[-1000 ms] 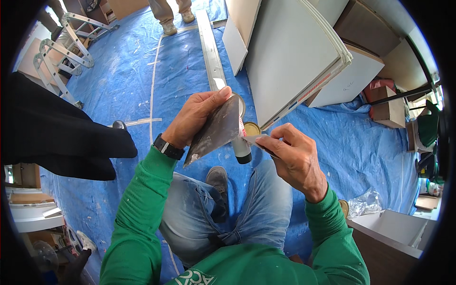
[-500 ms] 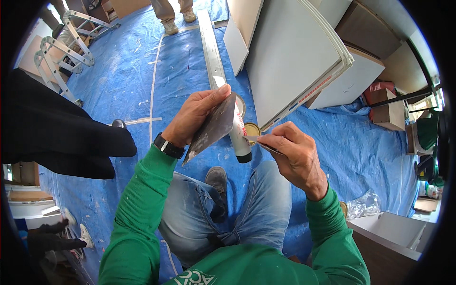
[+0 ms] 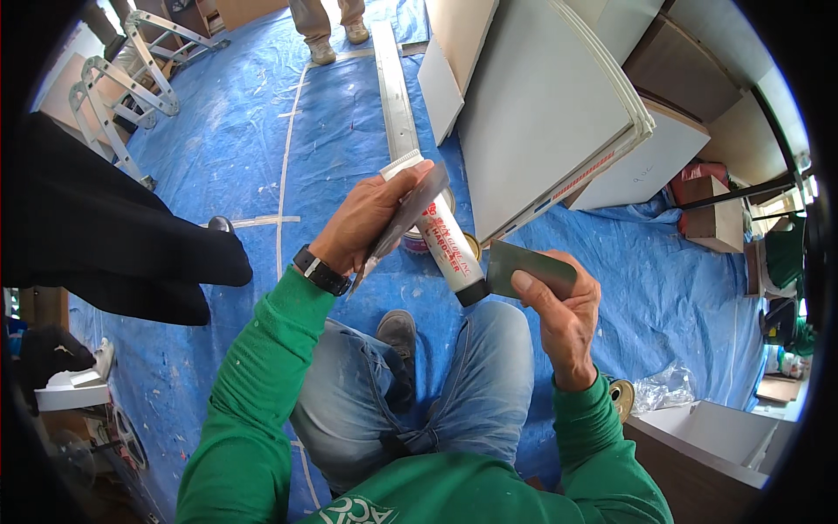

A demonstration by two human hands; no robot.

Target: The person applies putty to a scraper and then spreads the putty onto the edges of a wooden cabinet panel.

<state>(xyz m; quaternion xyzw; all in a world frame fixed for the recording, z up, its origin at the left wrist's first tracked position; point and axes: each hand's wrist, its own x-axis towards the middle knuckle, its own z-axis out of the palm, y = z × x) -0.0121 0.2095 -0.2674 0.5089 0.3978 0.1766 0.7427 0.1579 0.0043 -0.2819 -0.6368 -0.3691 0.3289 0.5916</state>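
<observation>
My left hand, a dark watch at its wrist, is closed around a white squeeze tube with a black cap and red print. The same hand holds a flat grey metal plate, seen nearly edge-on beside the tube. My right hand pinches a thin, dark rectangular spreader between thumb and fingers. Its left edge is close to the tube's cap; whether they touch I cannot tell. Behind the tube a can is partly hidden, with a round golden lid or rim next to it.
Blue tarp covers the floor. White panels lean ahead on the right; a long metal bar lies ahead. A person's shoes and a folding ladder are farther off. An open box stands at lower right.
My right hand has turned, so the spreader's flat face now shows. The tube has tilted, its cap swinging right, and the plate in my left hand has turned more edge-on.
</observation>
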